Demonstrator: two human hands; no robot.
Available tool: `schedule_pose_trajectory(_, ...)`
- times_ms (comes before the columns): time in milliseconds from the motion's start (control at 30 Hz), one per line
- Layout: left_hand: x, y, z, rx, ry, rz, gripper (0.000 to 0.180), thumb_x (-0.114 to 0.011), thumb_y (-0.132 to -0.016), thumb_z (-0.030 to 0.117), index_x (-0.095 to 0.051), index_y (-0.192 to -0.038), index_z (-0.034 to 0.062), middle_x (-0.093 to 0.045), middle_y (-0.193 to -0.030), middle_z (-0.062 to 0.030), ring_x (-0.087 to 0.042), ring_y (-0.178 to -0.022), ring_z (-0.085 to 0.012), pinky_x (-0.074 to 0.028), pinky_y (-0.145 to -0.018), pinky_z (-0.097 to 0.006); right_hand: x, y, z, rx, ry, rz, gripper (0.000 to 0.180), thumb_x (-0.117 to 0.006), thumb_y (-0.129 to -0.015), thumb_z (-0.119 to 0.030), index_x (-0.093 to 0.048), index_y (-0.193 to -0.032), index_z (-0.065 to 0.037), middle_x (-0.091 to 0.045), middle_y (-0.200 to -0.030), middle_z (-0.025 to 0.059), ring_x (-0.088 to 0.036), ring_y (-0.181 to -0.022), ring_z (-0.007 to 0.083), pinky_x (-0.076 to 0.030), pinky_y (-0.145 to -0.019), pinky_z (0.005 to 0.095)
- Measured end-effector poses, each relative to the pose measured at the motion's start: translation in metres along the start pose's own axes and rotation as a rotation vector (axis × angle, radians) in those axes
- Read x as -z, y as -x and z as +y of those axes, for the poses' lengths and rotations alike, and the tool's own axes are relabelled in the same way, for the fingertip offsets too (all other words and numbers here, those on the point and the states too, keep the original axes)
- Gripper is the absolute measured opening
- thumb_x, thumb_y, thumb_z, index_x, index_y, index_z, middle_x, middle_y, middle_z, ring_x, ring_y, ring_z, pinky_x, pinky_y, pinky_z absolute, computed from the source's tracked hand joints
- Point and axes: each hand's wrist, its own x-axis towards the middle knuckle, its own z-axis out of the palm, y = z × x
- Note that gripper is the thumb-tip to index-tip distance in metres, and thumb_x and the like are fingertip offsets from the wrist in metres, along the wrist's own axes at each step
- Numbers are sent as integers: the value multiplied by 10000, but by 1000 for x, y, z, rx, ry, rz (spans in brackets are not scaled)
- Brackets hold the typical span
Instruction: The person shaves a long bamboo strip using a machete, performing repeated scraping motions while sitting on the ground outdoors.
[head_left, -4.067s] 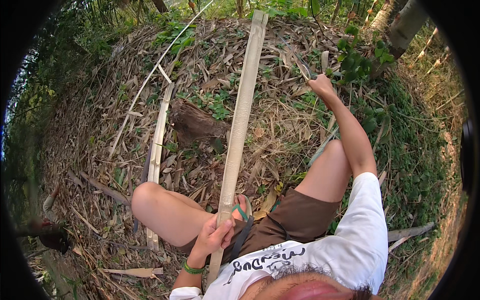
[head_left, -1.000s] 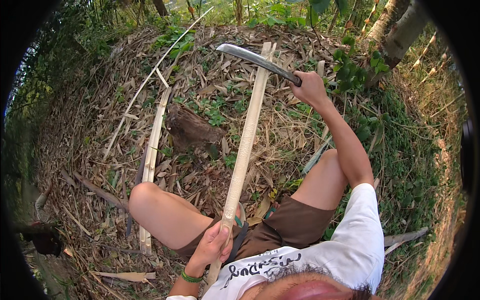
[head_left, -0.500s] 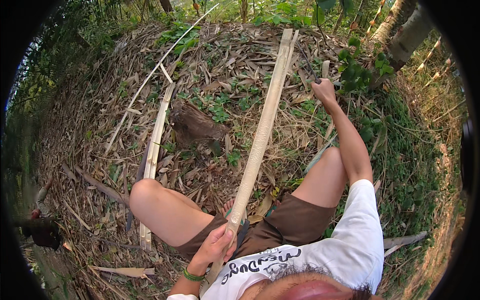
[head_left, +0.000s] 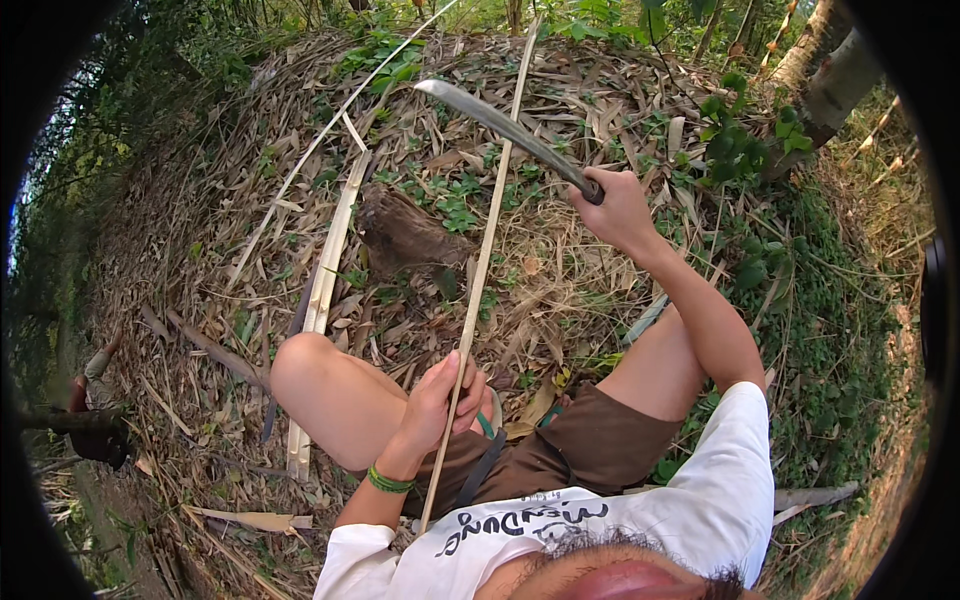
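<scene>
A long pale bamboo strip [head_left: 490, 230] slants up and away from my lap, its narrow edge showing. My left hand [head_left: 445, 400] has its fingers closed around the strip's lower part, above my brown shorts. On the right, my right hand [head_left: 620, 210] grips the dark handle of a machete [head_left: 510, 130] with a slightly curved grey blade. The blade points to the far left and crosses over the strip's upper part in the picture; I cannot tell whether the two touch.
Between my spread knees lies a dark wood chunk [head_left: 405, 235] on dry leaves. Split bamboo pieces [head_left: 330, 250] rest beside my left knee, with a long thin strip [head_left: 335, 120] farther out. A tree trunk [head_left: 830, 85] leans at far right. Another person [head_left: 100, 375] is at far left.
The bamboo strip has turned from its broad face to its narrow edge. My right hand has swung the machete leftward, so the blade now crosses the strip. My left hand has risen slightly.
</scene>
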Motion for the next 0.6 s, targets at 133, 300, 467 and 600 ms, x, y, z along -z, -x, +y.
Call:
schedule_pose_trajectory(133,-8,-17,7,-44,-140,142,463,-306,-1089,508,-372,-850,117,-360,-582,-1,-310,-400,-72,-266,-363,-218,-21,30,-42,268,103,-151,219,-716,-747,-239,-628,-757,-39,-629,-611,126,-646,-561,323,-514,-559,446)
schedule_pose_trajectory(300,-19,-19,9,-150,-354,230,458,-301,-1097,477,-360,-822,116,-366,-571,5,-317,-403,-67,-270,-367,-208,-14,47,-76,412,190,-286,219,-734,-716,-248,-602,-729,-74,-632,-610,106,-673,-594,325,-531,-559,457)
schedule_pose_trajectory(467,-31,-2,3,-182,-437,166,460,-288,-1098,474,-361,-815,119,-385,-567,4,-324,-414,-66,-279,-375,-206,1,4,-40,164,143,-76,231,-722,-762,-264,-613,-721,-64,-620,-597,141,-664,-596,354,-536,-583,485)
schedule_pose_trajectory(600,-25,-5,5,-126,-416,196,412,-294,-1111,401,-405,-866,89,-380,-566,16,-401,-444,-82,-395,-446,-227,-9,25,-50,251,167,-131,239,-725,-759,-265,-608,-716,-61,-623,-602,143,-663,-593,354,-534,-582,491)
